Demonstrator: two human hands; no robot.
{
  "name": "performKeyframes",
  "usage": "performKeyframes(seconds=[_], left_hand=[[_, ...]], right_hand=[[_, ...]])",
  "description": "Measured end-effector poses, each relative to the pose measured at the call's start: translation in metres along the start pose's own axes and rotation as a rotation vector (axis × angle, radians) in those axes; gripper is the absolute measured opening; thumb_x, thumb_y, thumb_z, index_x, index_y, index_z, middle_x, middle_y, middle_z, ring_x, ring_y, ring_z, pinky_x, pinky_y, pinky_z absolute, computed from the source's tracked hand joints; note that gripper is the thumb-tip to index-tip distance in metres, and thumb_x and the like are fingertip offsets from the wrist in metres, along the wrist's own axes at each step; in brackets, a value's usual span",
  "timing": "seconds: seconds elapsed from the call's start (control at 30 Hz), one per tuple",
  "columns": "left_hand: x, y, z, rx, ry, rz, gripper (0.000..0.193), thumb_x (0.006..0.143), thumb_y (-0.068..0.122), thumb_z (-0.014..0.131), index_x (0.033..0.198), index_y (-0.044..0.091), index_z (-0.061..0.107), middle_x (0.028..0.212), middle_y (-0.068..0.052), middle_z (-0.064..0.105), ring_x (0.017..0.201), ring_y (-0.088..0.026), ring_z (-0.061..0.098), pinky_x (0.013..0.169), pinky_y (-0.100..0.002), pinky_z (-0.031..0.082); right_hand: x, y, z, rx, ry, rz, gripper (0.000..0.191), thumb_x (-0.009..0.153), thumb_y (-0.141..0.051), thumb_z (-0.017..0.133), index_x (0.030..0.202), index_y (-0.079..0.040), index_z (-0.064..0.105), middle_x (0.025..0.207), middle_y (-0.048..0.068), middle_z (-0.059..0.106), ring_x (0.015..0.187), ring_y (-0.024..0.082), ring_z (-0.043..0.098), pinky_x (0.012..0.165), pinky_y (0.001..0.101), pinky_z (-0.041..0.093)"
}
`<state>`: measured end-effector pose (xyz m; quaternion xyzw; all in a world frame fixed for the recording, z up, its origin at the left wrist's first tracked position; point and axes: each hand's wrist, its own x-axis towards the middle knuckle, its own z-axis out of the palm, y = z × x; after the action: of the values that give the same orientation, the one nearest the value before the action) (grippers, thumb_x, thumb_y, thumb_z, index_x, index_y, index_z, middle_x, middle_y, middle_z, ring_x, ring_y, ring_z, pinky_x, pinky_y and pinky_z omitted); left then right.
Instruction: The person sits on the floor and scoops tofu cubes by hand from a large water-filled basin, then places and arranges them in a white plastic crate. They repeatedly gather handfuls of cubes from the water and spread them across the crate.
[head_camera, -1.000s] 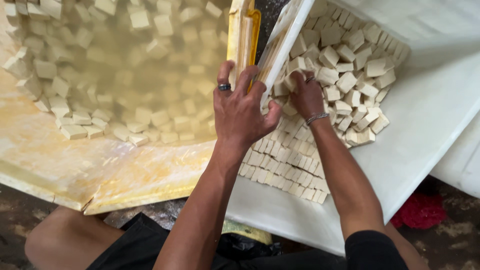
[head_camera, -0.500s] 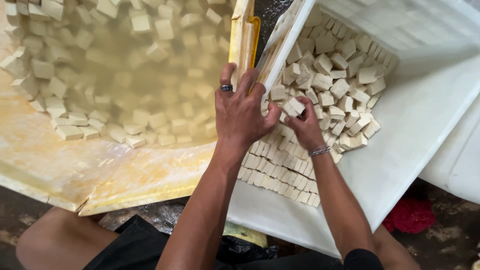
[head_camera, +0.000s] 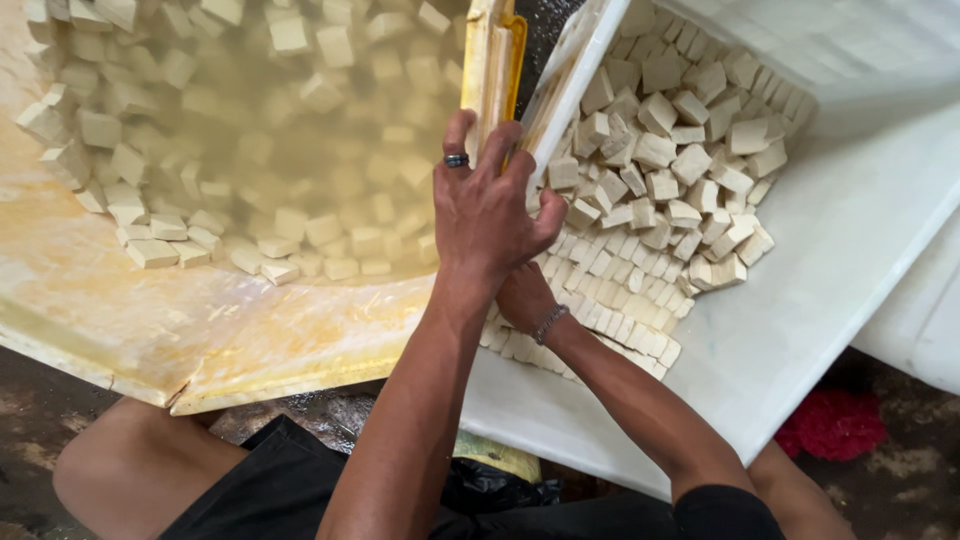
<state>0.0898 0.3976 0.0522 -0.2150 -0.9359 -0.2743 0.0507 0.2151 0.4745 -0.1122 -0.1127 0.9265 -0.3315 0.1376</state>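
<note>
While the left hand (head_camera: 490, 215) lay flat with spread fingers over the white tub (head_camera: 820, 300) edge, the right hand (head_camera: 525, 298) stayed mostly hidden under it, its grip unclear; it touched the neat rows of tofu cubes (head_camera: 625, 290); loose cubes were piled just beyond.

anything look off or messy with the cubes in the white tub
Partly. In the white tub, pale cubes near the right hand lie in neat rows, while those further back sit in a jumbled heap. Nothing has spilled.
</note>
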Motion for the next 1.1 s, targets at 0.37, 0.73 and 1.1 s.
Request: performKeyframes(seconds=[0.37,0.73,1.1], left_hand=[[-0.001,0.001,0.001,0.014,0.023,0.036,0.025,0.075,0.028,0.072,0.090,0.008,0.074,0.129,-0.005,0.063,0.139,-0.040,0.038,0.100,-0.053,0.046],[0.001,0.000,-0.002,0.063,0.037,0.127,0.022,0.078,0.026,0.073,0.088,0.007,0.075,0.126,-0.006,0.067,0.139,-0.040,0.038,0.114,-0.048,0.043],[0.003,0.001,-0.002,0.048,0.010,0.089,0.022,0.075,0.025,0.072,0.087,0.007,0.076,0.126,-0.004,0.066,0.139,-0.039,0.036,0.110,-0.046,0.042]], right_hand=[[0.009,-0.018,0.014,-0.020,-0.216,0.463,0.020,0.099,-0.025,0.056,0.107,-0.011,0.069,0.095,0.017,0.075,0.091,0.036,0.073,0.077,0.0523,0.057],[-0.039,0.089,-0.059,-0.349,0.352,0.213,0.025,0.086,-0.005,0.060,0.110,-0.004,0.069,0.087,0.017,0.070,0.073,0.032,0.068,0.062,0.0439,0.055],[-0.150,0.212,-0.155,-0.714,-0.080,0.524,0.022,0.089,-0.010,0.059,0.109,-0.007,0.065,0.118,0.011,0.069,0.117,0.030,0.063,0.097,0.0458,0.049]])
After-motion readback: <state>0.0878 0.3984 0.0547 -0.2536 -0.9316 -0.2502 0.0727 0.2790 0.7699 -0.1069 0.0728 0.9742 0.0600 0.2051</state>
